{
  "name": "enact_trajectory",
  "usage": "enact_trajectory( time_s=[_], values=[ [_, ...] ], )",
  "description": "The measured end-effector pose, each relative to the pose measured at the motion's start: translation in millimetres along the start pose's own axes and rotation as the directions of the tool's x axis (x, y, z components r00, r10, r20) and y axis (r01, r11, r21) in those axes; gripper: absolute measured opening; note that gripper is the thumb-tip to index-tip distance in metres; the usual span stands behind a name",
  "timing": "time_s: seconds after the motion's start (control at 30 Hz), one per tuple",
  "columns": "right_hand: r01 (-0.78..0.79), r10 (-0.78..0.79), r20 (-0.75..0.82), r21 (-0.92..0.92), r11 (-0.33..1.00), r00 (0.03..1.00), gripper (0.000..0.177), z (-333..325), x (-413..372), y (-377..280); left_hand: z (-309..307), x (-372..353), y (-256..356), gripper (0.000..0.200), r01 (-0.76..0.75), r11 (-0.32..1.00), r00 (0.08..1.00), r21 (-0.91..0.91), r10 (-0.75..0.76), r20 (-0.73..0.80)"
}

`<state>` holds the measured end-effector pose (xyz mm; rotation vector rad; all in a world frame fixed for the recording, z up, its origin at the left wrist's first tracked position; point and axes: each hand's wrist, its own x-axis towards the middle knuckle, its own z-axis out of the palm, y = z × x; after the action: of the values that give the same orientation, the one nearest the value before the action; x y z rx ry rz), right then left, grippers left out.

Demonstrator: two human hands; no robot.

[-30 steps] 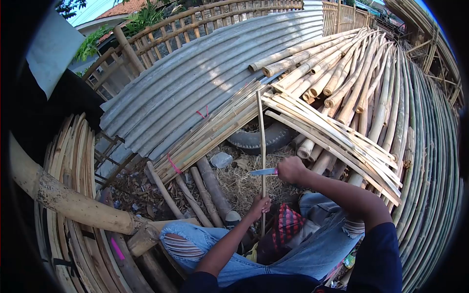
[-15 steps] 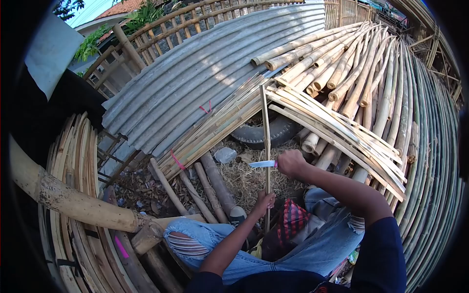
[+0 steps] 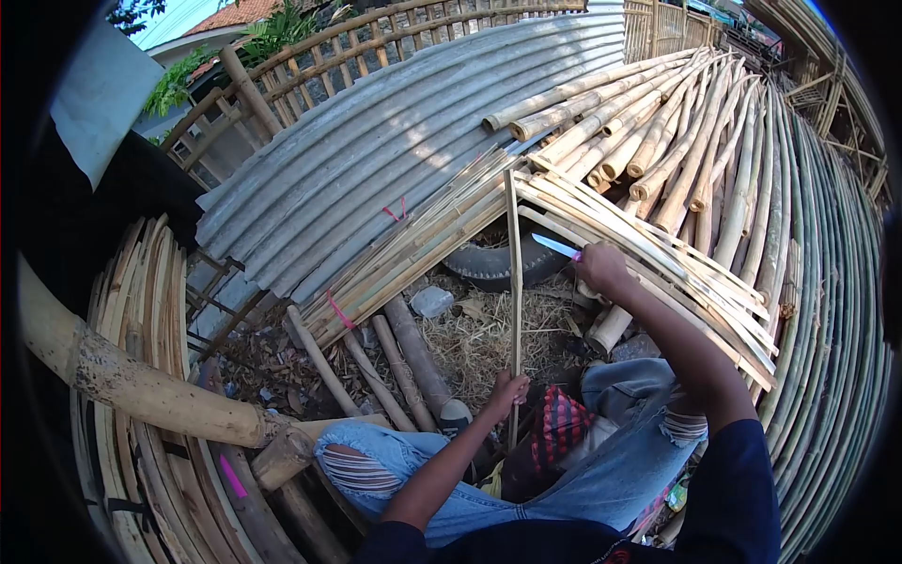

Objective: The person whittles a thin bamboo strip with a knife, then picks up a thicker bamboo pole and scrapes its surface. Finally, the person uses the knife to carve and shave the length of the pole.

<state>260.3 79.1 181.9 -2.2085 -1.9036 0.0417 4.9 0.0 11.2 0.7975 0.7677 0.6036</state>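
My left hand (image 3: 508, 393) is wrapped round the lower part of an upright bamboo strip (image 3: 515, 273), which rises in front of me between my legs. My right hand (image 3: 602, 267) grips the handle of a knife (image 3: 556, 246). Its pale blade points up and to the left, apart from the strip and to its right. Behind the blade lies an old tyre (image 3: 503, 266). A red and black checked cloth (image 3: 562, 416) lies by my right leg, just right of the strip's lower end.
Split bamboo strips (image 3: 658, 244) rest in a pile at right, and a tied bundle (image 3: 423, 244) lies at left. Bamboo poles (image 3: 648, 141) stack behind. A thick bamboo pole (image 3: 160, 381) crosses on the left. Corrugated sheeting (image 3: 376, 141) stands at the back.
My right hand has moved up and to the right with the knife, taking the blade off the strip. My left hand keeps its hold on the strip.
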Motion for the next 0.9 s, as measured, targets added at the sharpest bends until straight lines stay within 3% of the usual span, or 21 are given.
enact_trajectory(
  time_s=[0.07, 0.1, 0.13, 0.2, 0.23, 0.27, 0.33, 0.4, 0.47, 0.5, 0.53, 0.63, 0.7, 0.83, 0.9],
  values=[
    [-0.026, 0.02, 0.068, 0.087, 0.996, 0.998, 0.028, 11, -7, -1, -4, 2, -5, 0.02, 0.016, 1.0, 0.999, -0.019, -0.016, 0.046],
    [-0.063, 0.073, -0.035, 0.218, 0.974, 0.997, 0.03, 15, -2, -2, -6, 2, -5, 0.018, 0.027, 0.999, 0.998, -0.041, -0.024, 0.059],
    [-0.068, 0.075, -0.025, 0.217, 0.974, 0.997, 0.03, 17, 2, 3, -6, 5, -6, 0.018, 0.036, 0.998, 0.998, -0.045, -0.033, 0.057],
    [-0.102, 0.053, 0.106, 0.538, 0.837, 0.993, 0.035, 20, 2, 9, -4, 8, -14, 0.016, -0.038, 0.999, 0.999, 0.011, 0.038, 0.037],
    [-0.108, 0.04, 0.124, 0.609, 0.786, 0.991, 0.039, 23, 0, 7, -2, 11, -17, 0.022, -0.044, 0.999, 0.999, -0.019, 0.044, -0.017],
    [-0.112, 0.041, 0.13, 0.606, 0.788, 0.991, 0.039, 25, -2, 6, 2, 13, -20, 0.022, -0.04, 0.999, 0.999, -0.025, 0.04, -0.018],
    [-0.058, -0.048, 0.185, 0.53, 0.846, 0.982, 0.041, 24, -3, -1, 10, 15, -16, 0.026, -0.098, 0.984, 0.965, 0.151, 0.131, -0.228],
    [-0.064, -0.043, 0.187, 0.528, 0.847, 0.982, 0.043, 33, -5, -6, 9, 16, -12, 0.029, -0.101, 0.981, 0.953, 0.167, 0.143, -0.268],
    [-0.055, -0.115, 0.211, 0.662, 0.747, 0.971, 0.046, 45, -12, -10, 5, 17, -13, 0.027, -0.07, 0.973, 0.942, 0.221, 0.138, -0.307],
    [-0.161, -0.071, 0.301, 0.676, 0.719, 0.951, 0.045, 50, -14, -14, 4, 15, -13, 0.027, -0.067, 0.973, 0.942, 0.222, 0.135, -0.307],
    [-0.161, -0.071, 0.301, 0.677, 0.718, 0.951, 0.045, 55, -16, -17, 4, 14, -13, 0.027, -0.076, 0.973, 0.952, 0.216, 0.135, -0.275],
    [-0.387, -0.092, 0.449, 0.842, 0.375, 0.889, 0.035, 56, -22, -37, 7, 10, -9, 0.024, -0.092, 0.969, 0.973, 0.231, 0.136, -0.184],
    [-0.345, -0.082, 0.403, 0.858, 0.381, 0.912, 0.036, 68, -20, -41, 8, 9, -11, 0.017, -0.1, 0.957, 0.989, 0.271, 0.125, -0.078],
    [-0.299, -0.05, 0.355, 0.848, 0.437, 0.933, 0.036, 70, -18, -34, 1, 16, -6, 0.022, -0.083, 0.931, 0.996, 0.355, 0.086, 0.005],
    [-0.283, -0.048, 0.348, 0.828, 0.483, 0.936, 0.037, 65, -19, -34, -1, 21, 3, 0.037, -0.183, 0.97, 0.981, 0.159, 0.192, -0.041]
  ],
)
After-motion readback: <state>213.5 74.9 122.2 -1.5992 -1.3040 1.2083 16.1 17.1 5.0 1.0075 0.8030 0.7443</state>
